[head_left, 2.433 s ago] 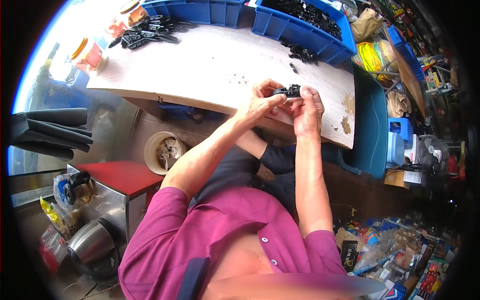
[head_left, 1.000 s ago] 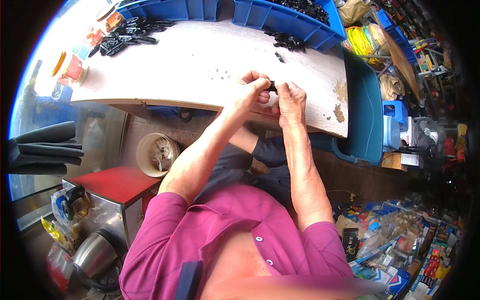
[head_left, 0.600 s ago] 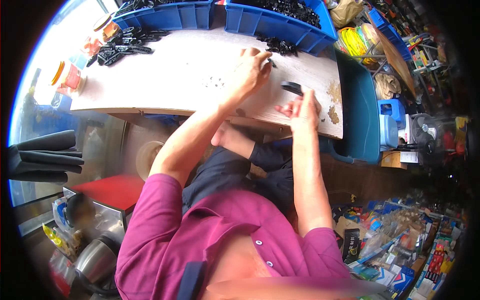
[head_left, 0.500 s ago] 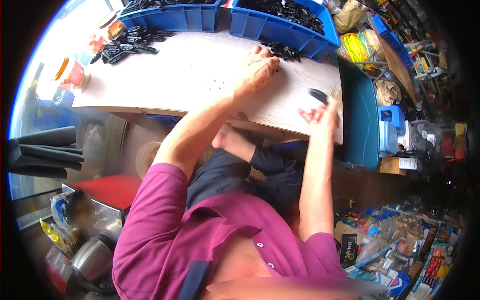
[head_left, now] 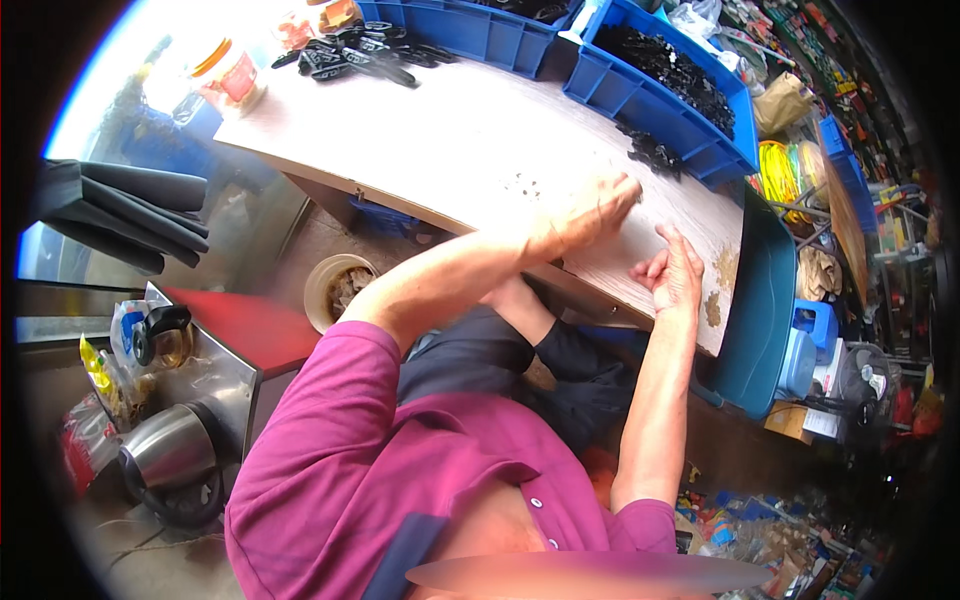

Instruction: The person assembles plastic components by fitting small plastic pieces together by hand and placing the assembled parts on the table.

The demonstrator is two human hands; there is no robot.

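My left hand (head_left: 588,212) is over the table (head_left: 440,130), its fingers pinched together. A small dark bit shows at their tips, but I cannot make out what it is. To its right is my right hand (head_left: 676,275), above the table's right part, with the fingers partly bent and apart and nothing visible in them. Several tiny dark pieces (head_left: 522,185) lie left of my left hand. Beyond it, a small heap of black parts (head_left: 652,153) sits against a blue crate. Longer black pieces (head_left: 365,57) are piled at the table's far left.
Two blue crates, a right one (head_left: 640,122) and a left one (head_left: 450,32), hold black parts at the back. A teal bin (head_left: 765,300) stands beyond the table's right edge. A jar (head_left: 228,75) is at the far left. Below the table stands a bucket (head_left: 322,290).
The view has turned, so the table sits further right. My left hand has come back from the black heap toward my right hand. The black piece by my right hand is out of sight.
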